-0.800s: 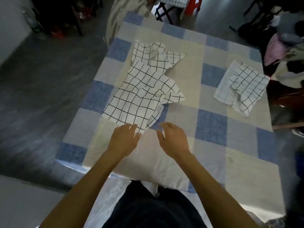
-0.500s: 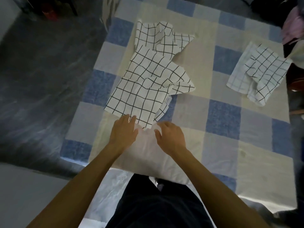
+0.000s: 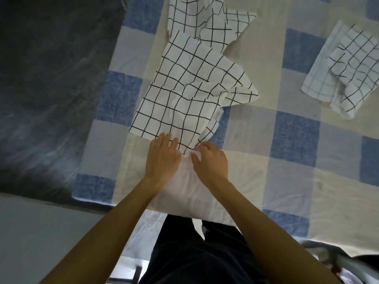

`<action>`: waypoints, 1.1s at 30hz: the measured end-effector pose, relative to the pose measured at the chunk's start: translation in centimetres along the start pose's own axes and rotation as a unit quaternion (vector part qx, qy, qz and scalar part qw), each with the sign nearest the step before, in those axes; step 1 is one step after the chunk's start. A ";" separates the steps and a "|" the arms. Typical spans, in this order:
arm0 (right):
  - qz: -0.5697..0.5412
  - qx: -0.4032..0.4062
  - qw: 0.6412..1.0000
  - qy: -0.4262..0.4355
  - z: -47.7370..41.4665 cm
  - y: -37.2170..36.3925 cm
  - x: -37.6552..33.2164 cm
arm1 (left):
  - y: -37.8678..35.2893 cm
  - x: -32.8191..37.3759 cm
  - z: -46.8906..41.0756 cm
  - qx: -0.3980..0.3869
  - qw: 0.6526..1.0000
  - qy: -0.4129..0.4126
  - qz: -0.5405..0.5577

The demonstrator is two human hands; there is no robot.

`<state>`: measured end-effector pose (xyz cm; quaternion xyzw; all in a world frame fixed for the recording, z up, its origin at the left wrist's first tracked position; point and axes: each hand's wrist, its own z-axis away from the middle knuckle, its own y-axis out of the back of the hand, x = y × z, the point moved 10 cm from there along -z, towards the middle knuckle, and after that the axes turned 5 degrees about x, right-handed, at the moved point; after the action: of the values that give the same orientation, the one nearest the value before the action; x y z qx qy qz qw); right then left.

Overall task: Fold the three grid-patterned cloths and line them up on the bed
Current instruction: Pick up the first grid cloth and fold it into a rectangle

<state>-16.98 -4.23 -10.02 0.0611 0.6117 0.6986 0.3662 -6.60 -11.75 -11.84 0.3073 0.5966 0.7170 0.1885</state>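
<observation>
At the left edge of my feed there is only dark floor [image 3: 51,78], running up to the side of the bed [image 3: 295,140] with its blue and cream checked sheet. My left hand [image 3: 163,160] lies flat and open on the bed, fingers straight, the tips resting on the near edge of the near cloth [image 3: 184,89] without gripping it. That cloth is spread out unfolded and rumpled, angled away from me across the left middle of the bed, with one corner flipped over on its right side. Its far end meets the far cloth [image 3: 211,21], which is crumpled at the top of the view and partly cut off by the frame. My right hand [image 3: 213,162] is just beside the left, fingers curled in, thumb and fingertips pinching a white fold at the near cloth's near corner. Under both wrists is a plain white fabric [image 3: 205,197] at the bed's near edge; I cannot tell what it is. Well apart, toward the right edge, the right cloth [image 3: 344,68] lies loosely doubled over, its paler underside showing along its left part.
</observation>
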 end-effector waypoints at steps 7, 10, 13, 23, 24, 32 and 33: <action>-0.066 0.051 0.996 -0.009 0.3 1.9 -0.6 | -0.1 0.7 -0.4 0.006 1.000 -0.002 0.024; -0.057 0.044 0.997 -0.009 0.5 2.4 -0.3 | 0.0 1.3 -0.9 0.027 0.999 -0.044 0.006; -0.045 0.042 0.998 -0.015 0.7 2.6 0.1 | 0.8 1.7 -1.1 0.066 0.995 -0.075 0.011; -0.010 0.023 0.999 -0.046 1.1 5.0 -0.3 | 8.4 4.4 -2.1 0.206 0.968 -0.101 0.101; -0.006 0.029 0.998 -0.047 1.1 5.7 -0.4 | 9.3 4.9 -2.4 0.211 0.966 -0.104 0.104; -0.062 0.138 0.988 -0.037 0.9 13.9 0.5 | 17.1 10.9 -3.3 0.278 0.949 -0.150 0.027; -0.075 0.155 0.985 -0.026 0.9 15.0 0.6 | 18.1 11.7 -3.3 0.285 0.946 -0.156 0.016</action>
<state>-23.53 -2.89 3.45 0.0887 0.7058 0.5640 0.4194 -15.74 -10.67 7.93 0.4658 0.7343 0.4628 0.1719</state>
